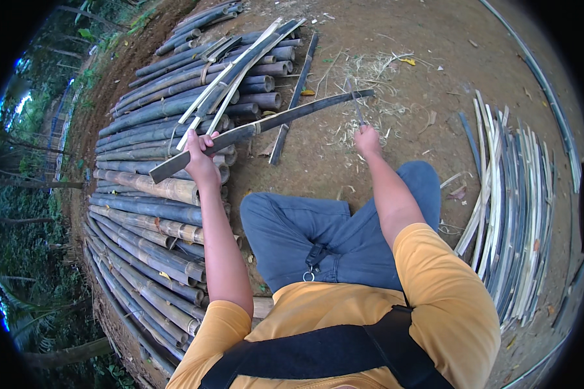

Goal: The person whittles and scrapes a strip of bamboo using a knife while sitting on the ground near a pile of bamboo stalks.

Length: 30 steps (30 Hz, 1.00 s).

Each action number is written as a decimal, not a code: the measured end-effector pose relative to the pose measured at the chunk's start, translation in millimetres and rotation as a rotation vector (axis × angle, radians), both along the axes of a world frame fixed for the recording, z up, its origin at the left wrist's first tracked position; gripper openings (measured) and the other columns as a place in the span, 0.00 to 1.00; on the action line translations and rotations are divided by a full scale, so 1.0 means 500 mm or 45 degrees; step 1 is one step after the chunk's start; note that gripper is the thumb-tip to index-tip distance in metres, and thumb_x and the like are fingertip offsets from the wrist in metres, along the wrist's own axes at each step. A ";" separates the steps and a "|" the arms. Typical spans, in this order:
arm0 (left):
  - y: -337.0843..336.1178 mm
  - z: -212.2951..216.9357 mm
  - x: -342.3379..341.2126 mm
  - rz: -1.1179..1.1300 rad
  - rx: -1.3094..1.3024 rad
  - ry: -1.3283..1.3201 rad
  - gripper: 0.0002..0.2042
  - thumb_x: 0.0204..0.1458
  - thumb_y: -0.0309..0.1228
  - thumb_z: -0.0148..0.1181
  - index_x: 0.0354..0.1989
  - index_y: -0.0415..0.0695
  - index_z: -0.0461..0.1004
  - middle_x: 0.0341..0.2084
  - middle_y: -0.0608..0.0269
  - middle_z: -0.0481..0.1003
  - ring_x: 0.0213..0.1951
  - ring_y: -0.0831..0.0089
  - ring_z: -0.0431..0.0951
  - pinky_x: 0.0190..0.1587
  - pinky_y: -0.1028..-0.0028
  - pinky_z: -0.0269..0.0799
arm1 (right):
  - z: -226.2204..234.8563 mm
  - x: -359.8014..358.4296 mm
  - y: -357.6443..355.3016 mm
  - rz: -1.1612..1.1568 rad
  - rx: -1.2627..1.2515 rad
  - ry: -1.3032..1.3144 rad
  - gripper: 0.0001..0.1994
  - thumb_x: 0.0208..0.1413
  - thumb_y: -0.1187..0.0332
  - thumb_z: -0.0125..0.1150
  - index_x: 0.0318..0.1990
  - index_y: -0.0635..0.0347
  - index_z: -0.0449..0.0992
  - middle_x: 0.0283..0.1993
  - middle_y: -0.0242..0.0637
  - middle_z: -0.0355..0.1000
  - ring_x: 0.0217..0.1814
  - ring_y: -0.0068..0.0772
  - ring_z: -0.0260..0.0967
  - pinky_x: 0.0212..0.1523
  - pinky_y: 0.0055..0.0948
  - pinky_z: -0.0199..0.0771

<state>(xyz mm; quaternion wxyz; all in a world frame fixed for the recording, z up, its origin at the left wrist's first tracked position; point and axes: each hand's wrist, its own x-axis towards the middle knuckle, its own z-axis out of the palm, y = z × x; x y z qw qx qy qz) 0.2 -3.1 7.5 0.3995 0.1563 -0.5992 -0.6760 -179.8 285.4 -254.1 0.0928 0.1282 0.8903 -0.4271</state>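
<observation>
A long, flat split of bamboo [291, 117] runs slantwise in front of me, its near end at the left and its far end over the shavings. My left hand [203, 166] is closed around it close to the left end. In my right hand [368, 141] is a knife, its handle mostly hidden by the fingers. The thin knife blade [357, 109] points away from me and crosses the split near its far end; whether they touch I cannot tell. Pale curled shavings [383, 97] lie on the ground around the blade.
Cut bamboo poles [156, 188] lie stacked on my left, with several long splits [240, 68] on top. Another dark split [294, 97] rests on the dirt beside the stack. To my right is a pile of thin bamboo strips [516, 220]. A long pole [545, 84] curves along the right.
</observation>
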 end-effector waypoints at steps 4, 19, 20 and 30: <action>0.006 0.014 -0.027 -0.067 -0.002 0.022 0.19 0.66 0.39 0.48 0.22 0.46 0.59 0.19 0.69 0.60 0.25 0.77 0.65 0.47 0.63 0.76 | -0.092 -0.059 0.055 -0.066 -0.047 -0.200 0.17 0.57 0.57 0.56 0.47 0.58 0.76 0.48 0.51 0.76 0.53 0.52 0.74 0.55 0.47 0.73; 0.000 -0.002 0.003 -0.061 -0.047 0.043 0.20 0.65 0.36 0.51 0.19 0.45 0.60 0.18 0.66 0.61 0.23 0.75 0.64 0.48 0.58 0.77 | -0.026 0.010 0.015 -0.193 0.028 -0.206 0.15 0.57 0.60 0.55 0.47 0.56 0.79 0.48 0.53 0.76 0.53 0.52 0.74 0.53 0.47 0.73; 0.001 -0.004 0.006 -0.056 -0.046 0.064 0.20 0.64 0.34 0.51 0.17 0.44 0.60 0.17 0.66 0.62 0.22 0.75 0.64 0.46 0.58 0.78 | 0.006 0.015 0.001 -0.228 0.025 -0.169 0.15 0.55 0.60 0.56 0.45 0.58 0.79 0.47 0.53 0.77 0.52 0.52 0.75 0.53 0.46 0.73; 0.032 -0.022 0.012 -0.092 -0.073 0.208 0.21 0.61 0.30 0.48 0.12 0.43 0.61 0.12 0.65 0.61 0.17 0.75 0.64 0.37 0.60 0.79 | 0.249 0.144 -0.006 0.434 -0.156 0.402 0.12 0.48 0.62 0.61 0.29 0.64 0.71 0.23 0.47 0.72 0.27 0.50 0.72 0.33 0.43 0.71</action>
